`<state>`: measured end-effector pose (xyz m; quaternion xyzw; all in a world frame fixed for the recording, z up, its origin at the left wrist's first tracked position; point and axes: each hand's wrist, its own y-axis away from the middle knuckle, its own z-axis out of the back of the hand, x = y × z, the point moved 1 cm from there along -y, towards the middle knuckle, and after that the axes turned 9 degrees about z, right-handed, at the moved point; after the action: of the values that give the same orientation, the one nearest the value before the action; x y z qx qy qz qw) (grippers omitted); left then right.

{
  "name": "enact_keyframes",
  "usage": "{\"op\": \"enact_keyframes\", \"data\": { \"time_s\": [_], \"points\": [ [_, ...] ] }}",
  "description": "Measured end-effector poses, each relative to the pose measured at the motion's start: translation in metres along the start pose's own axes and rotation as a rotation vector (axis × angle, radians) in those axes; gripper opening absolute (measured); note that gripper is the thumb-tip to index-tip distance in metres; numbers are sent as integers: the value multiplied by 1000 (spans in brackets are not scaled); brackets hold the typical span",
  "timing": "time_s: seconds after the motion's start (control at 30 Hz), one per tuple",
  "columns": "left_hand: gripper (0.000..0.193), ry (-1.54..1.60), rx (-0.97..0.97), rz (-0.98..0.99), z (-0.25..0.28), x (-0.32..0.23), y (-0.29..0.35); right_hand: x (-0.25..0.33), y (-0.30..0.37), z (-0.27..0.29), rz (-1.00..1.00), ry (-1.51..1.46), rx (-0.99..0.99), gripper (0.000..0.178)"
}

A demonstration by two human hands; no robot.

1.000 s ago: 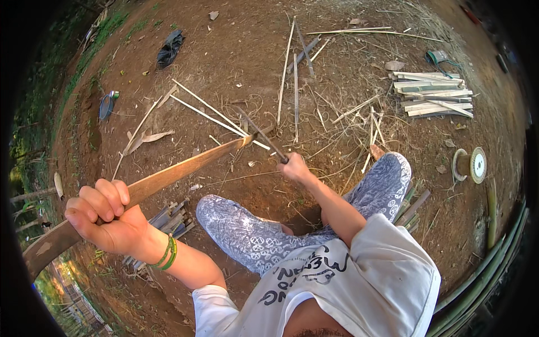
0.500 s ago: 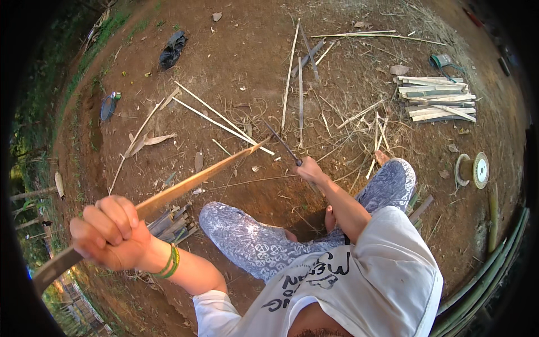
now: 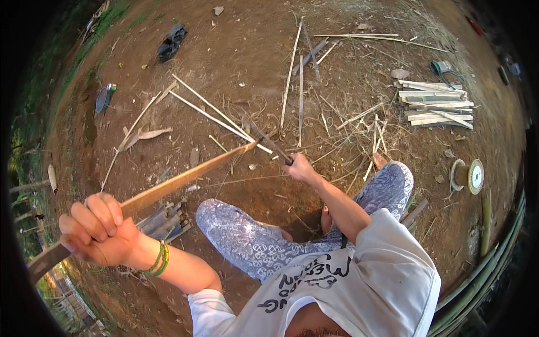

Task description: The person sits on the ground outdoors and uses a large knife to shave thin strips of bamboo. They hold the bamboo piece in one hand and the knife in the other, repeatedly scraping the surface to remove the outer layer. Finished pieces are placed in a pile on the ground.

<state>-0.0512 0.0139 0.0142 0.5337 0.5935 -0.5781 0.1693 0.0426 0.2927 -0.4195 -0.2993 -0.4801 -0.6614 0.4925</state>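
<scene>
My left hand [image 3: 96,229] is closed in a fist around a long, flat bamboo strip [image 3: 185,182], which slants from the lower left up toward the middle. Its near end passes out beyond the fist to the left. A slim knife [image 3: 270,141] with a dark handle is held in my right hand [image 3: 301,168], fingers wrapped round the handle. The blade points up and left and crosses the far tip of the strip; whether it cuts into the wood I cannot tell.
Several pale strips [image 3: 210,115] and shavings lie on the brown soil ahead. A stack of split slats [image 3: 435,104] sits at the right, near a spool [image 3: 475,176]. Long green poles [image 3: 485,275] lie at the lower right. More slats [image 3: 165,223] rest beside my left knee.
Both hands have shifted a little to the left. The bamboo strip has drawn back toward the lower left, and the knife blade now lies across its tip.
</scene>
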Motion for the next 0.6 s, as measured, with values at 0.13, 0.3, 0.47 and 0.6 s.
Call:
{"op": "enact_keyframes", "data": {
  "time_s": [0.13,0.3,0.47,0.6],
  "points": [
    [41,-13,22,5,-12,1,-2,-78,-18,-1,-283,2,7,35],
    [40,-67,-149,-4,-8,-1,-3,-86,-20,-29,-232,47,-45,31],
    [36,-84,-261,12,-44,15,-28,-130,-38,-31,-417,23,-64,28],
    [39,-92,-434,-11,-43,21,-40,-77,-14,-55,-318,-131,-217,25]
  ]
}}
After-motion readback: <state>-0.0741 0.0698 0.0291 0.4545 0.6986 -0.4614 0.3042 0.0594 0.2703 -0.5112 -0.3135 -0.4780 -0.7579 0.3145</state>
